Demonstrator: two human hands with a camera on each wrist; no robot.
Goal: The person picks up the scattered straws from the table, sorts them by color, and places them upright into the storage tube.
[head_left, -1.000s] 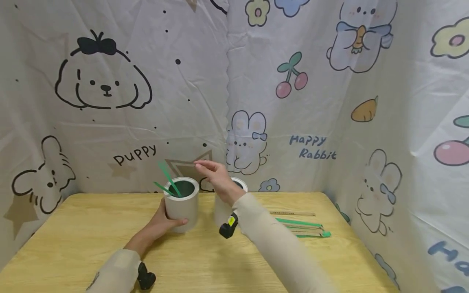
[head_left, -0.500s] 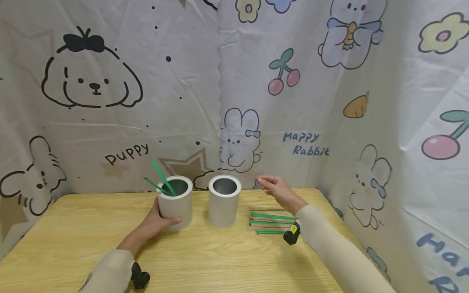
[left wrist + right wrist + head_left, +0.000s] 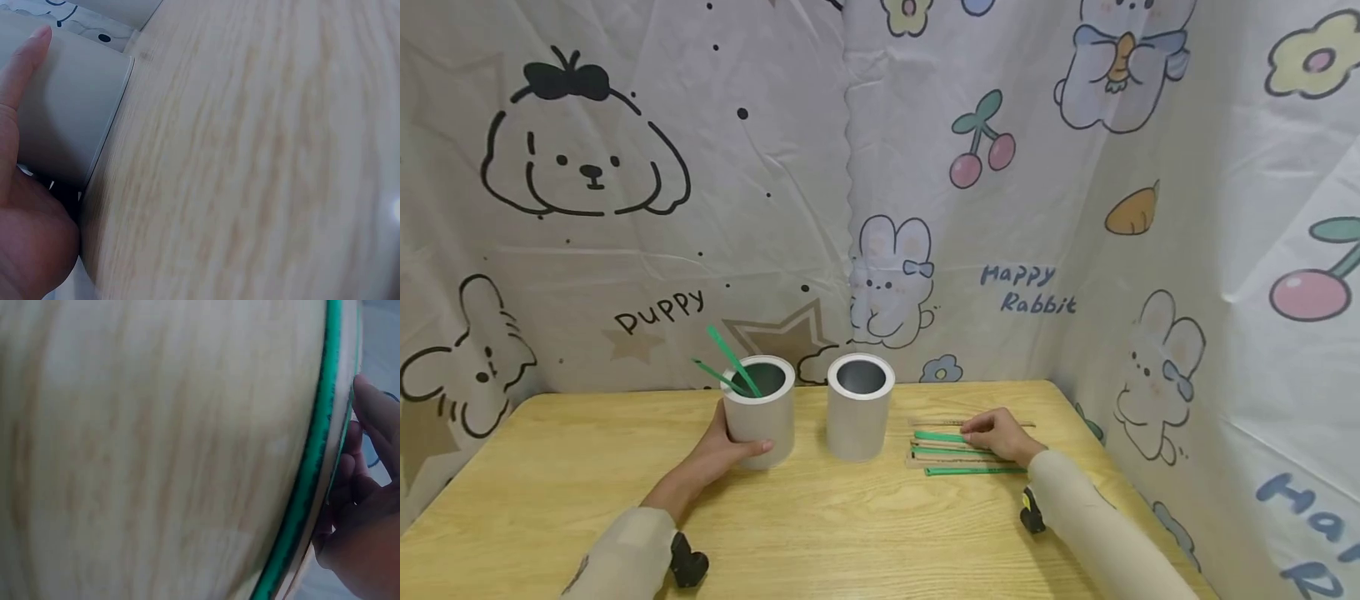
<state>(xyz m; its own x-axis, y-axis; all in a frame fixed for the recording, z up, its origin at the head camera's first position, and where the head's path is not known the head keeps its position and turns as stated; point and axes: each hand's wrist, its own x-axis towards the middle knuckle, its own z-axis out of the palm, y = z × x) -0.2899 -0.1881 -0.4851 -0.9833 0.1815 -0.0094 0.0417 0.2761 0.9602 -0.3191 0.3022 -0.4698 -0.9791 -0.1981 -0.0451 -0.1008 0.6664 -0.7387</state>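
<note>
The left hand (image 3: 718,454) grips the side of a white cylindrical cup (image 3: 772,429), thumb across its front; the left wrist view shows that thumb along the cup (image 3: 75,100). Two green sticks (image 3: 730,354) lean out of this cup to the left. Over a group of green and brown sticks (image 3: 955,471) at the right, the right hand (image 3: 1003,435) has its fingertips down at the upper green stick (image 3: 936,436). In the right wrist view the hand (image 3: 369,494) is beside the sticks (image 3: 312,450); whether it pinches one cannot be told.
A second white cup (image 3: 856,421) stands upright between the held cup and the sticks, its opening facing up. The wooden table (image 3: 820,533) ends at a printed cloth (image 3: 775,250) behind, and cloth also hangs at both sides.
The right hand has moved from beside the left cup, past the second cup, and down to the sticks at the right. The left hand keeps its grip. The head view has shifted slightly.
</note>
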